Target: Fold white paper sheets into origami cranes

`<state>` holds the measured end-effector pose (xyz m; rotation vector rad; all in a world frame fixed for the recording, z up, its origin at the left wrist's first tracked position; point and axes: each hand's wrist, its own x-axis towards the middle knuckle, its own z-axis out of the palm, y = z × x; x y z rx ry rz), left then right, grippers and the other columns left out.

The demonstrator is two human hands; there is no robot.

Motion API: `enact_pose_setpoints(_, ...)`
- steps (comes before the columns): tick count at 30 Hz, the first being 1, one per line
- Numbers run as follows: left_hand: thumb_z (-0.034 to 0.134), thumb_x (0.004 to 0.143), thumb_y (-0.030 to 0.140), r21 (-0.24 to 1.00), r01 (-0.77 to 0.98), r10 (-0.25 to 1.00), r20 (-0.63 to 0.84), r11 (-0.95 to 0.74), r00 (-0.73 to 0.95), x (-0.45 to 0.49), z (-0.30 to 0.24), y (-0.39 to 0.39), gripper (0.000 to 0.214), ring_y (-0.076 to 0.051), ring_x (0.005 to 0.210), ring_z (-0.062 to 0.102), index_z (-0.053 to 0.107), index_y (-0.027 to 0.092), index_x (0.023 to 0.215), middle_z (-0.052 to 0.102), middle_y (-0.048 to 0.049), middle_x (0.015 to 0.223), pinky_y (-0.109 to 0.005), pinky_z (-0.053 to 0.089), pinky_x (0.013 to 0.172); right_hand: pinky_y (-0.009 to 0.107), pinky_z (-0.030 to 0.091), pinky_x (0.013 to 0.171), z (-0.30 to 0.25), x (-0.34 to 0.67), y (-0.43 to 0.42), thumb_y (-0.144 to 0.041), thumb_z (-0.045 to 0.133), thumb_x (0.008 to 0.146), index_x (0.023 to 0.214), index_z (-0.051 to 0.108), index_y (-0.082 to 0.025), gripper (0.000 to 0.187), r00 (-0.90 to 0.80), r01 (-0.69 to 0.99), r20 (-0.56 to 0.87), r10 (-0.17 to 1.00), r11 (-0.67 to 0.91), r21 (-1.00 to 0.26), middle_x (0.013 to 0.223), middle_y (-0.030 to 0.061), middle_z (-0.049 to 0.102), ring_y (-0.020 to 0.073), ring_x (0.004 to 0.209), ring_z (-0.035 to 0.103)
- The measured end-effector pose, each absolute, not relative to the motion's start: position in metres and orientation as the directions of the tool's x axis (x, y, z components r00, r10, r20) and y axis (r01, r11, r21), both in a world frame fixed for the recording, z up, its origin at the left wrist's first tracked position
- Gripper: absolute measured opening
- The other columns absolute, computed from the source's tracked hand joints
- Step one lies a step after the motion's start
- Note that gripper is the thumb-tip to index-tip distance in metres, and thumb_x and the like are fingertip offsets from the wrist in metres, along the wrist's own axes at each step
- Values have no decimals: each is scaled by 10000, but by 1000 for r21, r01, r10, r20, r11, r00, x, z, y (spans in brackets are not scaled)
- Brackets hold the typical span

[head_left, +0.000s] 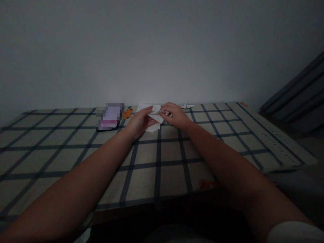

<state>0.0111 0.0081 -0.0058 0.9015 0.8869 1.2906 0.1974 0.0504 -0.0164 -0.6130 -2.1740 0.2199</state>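
Note:
A folded piece of white paper (157,117) is held between my two hands above the far part of the table. My left hand (141,121) grips it from the left, with the thumb on top and the fingers beneath. My right hand (174,114) pinches its right side between thumb and fingers. Under and behind my left hand lie white paper sheets (153,128), partly covered by the hand. Just beyond my right hand rests a small folded white paper shape (187,106) with pointed ends.
A phone (110,117) with a lit, blurred screen lies left of my hands, beside an orange bear-shaped print (128,113). The checked tablecloth (144,175) covers the table, which meets a plain wall (162,54). Dark draped fabric (301,98) hangs at the right.

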Motion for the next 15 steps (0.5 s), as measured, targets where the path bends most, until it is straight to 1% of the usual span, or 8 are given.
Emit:
enact_pose_setpoints(2,627,825,128,933,-360,1000,9,-4,13,11,-7,8,404,-144,730,682,644,160,1227,733,-53,916,-300,602,728,301,451,771,-16,197,49,-291,582,927,868,678,-153,178,-526,384,660,537,842,-379,879,67,662,167,829,581)
enact_pose_setpoints(3,626,832,137,941,-338,1000,31,-30,-3,10,-8,8,434,-143,722,680,633,167,1264,731,-52,902,-311,601,740,296,441,756,-15,197,49,-289,577,927,856,675,-152,183,-524,404,643,559,827,-390,849,59,662,162,800,575)
enact_pose_setpoints(4,623,848,165,949,-313,999,44,-42,-3,10,-10,9,414,-143,709,676,642,159,1262,729,-55,877,-322,599,753,292,433,744,-15,197,48,-283,572,926,845,674,-151,186,-519,423,630,578,814,-399,830,54,662,158,779,569)
enact_pose_setpoints(7,610,897,288,962,-273,998,35,-22,43,11,-13,10,283,-152,695,672,714,108,1089,725,-84,821,-345,590,795,293,434,754,-14,196,47,-248,576,908,885,697,-145,160,-497,429,637,589,805,-410,871,66,687,161,791,583)
enact_pose_setpoints(9,623,895,321,961,-275,997,37,-16,72,12,-15,10,266,-160,733,681,729,101,1001,738,-106,868,-347,584,820,300,447,797,-13,196,46,-203,600,878,968,714,-149,155,-504,401,647,572,819,-411,937,72,705,168,846,606)
enact_pose_setpoints(11,649,876,317,958,-285,994,58,-29,94,12,-16,10,253,-164,779,683,734,106,986,744,-119,963,-347,581,838,309,453,835,-12,196,45,-174,614,861,1019,721,-166,191,-519,385,639,568,823,-418,977,67,714,173,891,621)
enact_pose_setpoints(13,668,861,328,958,-286,992,64,-30,109,13,-15,8,260,-156,781,670,740,110,982,740,-122,1011,-345,582,836,314,454,840,-13,196,45,-188,614,871,990,729,-174,167,-523,396,622,583,812,-428,970,63,718,174,895,624)
enact_pose_setpoints(15,678,848,364,960,-281,991,54,-17,123,13,-13,5,283,-147,764,651,746,124,982,736,-116,1010,-336,583,815,311,454,814,-13,197,46,-221,607,891,946,733,-171,146,-517,411,614,597,802,-435,937,64,718,171,863,620)
